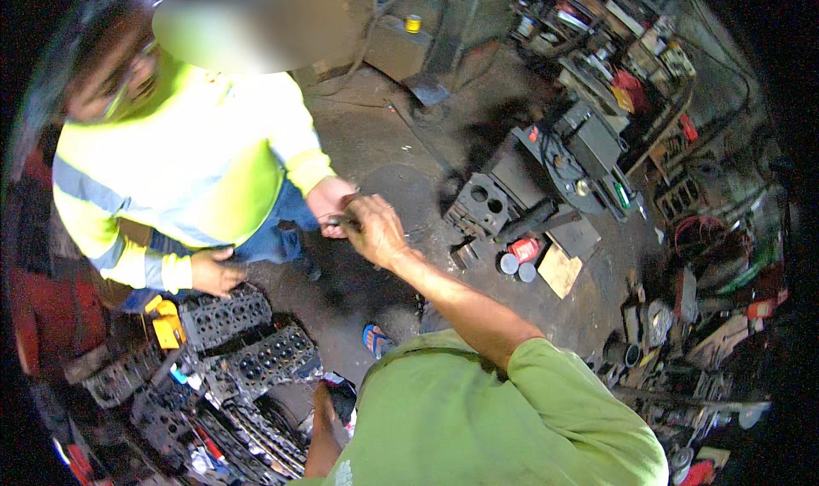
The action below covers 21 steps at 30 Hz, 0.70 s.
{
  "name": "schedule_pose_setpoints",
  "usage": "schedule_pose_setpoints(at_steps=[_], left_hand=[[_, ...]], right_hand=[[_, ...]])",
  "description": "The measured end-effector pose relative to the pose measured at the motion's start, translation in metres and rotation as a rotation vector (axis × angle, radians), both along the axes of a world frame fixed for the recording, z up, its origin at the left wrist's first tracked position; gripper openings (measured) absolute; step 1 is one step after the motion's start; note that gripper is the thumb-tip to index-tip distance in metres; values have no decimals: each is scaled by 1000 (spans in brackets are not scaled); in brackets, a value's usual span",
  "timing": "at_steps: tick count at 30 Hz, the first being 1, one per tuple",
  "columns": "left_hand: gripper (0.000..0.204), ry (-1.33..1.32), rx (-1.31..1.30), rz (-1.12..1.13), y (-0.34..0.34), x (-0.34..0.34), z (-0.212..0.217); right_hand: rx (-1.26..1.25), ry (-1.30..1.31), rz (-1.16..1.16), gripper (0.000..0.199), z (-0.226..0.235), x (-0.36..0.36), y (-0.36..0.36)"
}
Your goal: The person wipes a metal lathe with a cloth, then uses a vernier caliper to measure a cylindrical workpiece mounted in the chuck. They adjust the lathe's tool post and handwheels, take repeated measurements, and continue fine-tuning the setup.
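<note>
The wearer's right hand (374,228), fingers clamped on a small metal part (338,221), meets a co-worker's hand (328,203), beyond the cylinder heads (247,341); the left hand is out of view.

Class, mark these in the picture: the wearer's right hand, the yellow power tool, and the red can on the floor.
right hand (373,228), head view, back of the hand
yellow power tool (166,322), head view, its body
red can (525,249), head view, its side
</note>
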State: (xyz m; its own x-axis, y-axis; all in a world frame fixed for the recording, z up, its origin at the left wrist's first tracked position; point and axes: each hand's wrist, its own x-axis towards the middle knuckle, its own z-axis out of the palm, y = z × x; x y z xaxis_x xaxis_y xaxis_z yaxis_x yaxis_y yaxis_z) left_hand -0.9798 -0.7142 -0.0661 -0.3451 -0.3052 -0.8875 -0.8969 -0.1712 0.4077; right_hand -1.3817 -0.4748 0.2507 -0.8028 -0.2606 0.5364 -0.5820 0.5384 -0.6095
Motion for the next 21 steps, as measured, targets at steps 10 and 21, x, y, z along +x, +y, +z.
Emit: schedule_pose_setpoints(at_steps=[10, 21], left_hand=[[53, -79, -129, -257, 64, -111, 49], [63, 8, -190, -412, 153, -332, 79]], right_hand=[[238, -663, -315, 46, -148, -33, 225], [554, -1434, -652, 49, -333, 52, 518]])
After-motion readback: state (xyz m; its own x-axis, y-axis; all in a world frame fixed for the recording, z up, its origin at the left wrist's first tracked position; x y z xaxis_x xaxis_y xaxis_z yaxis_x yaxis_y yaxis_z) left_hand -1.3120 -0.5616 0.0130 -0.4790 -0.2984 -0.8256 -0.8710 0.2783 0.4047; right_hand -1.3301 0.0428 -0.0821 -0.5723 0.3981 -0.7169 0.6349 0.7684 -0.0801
